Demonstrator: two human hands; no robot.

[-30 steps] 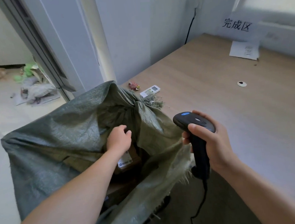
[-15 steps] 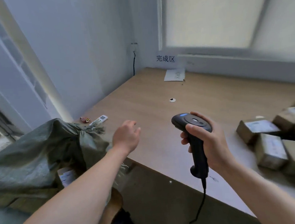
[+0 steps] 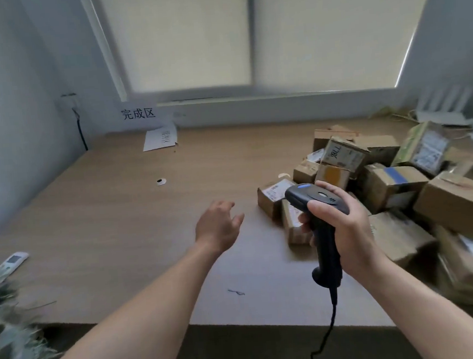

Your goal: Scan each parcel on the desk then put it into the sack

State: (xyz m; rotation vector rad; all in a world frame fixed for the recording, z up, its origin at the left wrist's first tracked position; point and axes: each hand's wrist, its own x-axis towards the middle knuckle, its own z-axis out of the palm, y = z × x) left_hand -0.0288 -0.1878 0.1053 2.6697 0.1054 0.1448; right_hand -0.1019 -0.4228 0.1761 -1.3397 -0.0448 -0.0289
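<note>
Fetching the next parcel: my left hand hovers empty, fingers loose, over the surface near the closest parcel. My right hand grips the scanner. The sack waits far left. Next I must grasp that parcel with its label up.

My right hand grips the black scanner upright above the bench. My left hand hovers empty, fingers loosely spread. The heap of cardboard parcels lies just right of those fingers; the sack, blurred, sits well to their left.
</note>
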